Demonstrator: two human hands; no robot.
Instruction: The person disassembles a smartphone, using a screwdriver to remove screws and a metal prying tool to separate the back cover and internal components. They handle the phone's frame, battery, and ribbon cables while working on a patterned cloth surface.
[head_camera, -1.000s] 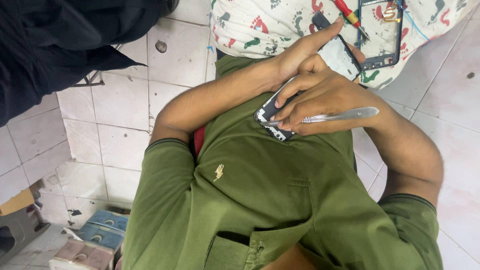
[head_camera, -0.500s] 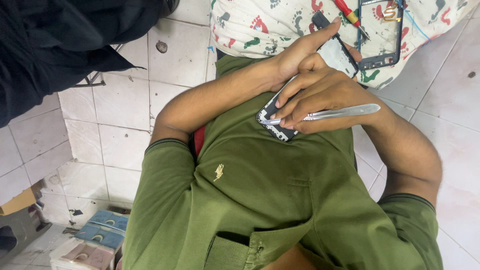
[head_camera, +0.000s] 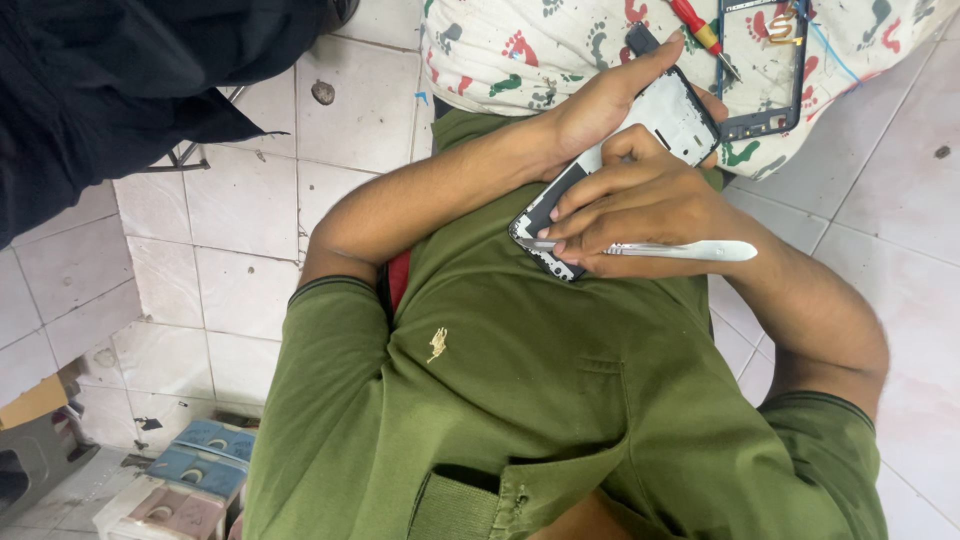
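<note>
My left hand (head_camera: 600, 100) grips an opened phone body (head_camera: 672, 112), its pale inner side facing up and its dark lower end (head_camera: 540, 222) against my green shirt. My right hand (head_camera: 645, 205) lies over the lower half of the phone and pinches metal tweezers (head_camera: 660, 248), whose tips rest at the phone's dark lower end. The fingers of the right hand press on the phone and hide its middle part.
Behind the hands, a pale cloth with a footprint pattern (head_camera: 520, 45) carries a red-handled screwdriver (head_camera: 698, 27) and a dark empty phone frame (head_camera: 760, 70). Black fabric (head_camera: 120, 80) hangs at the top left. Small boxes (head_camera: 190, 480) stand on the white tiled floor (head_camera: 250, 210).
The right hand and tweezers have shifted very slightly along the phone. Otherwise nothing has visibly moved.
</note>
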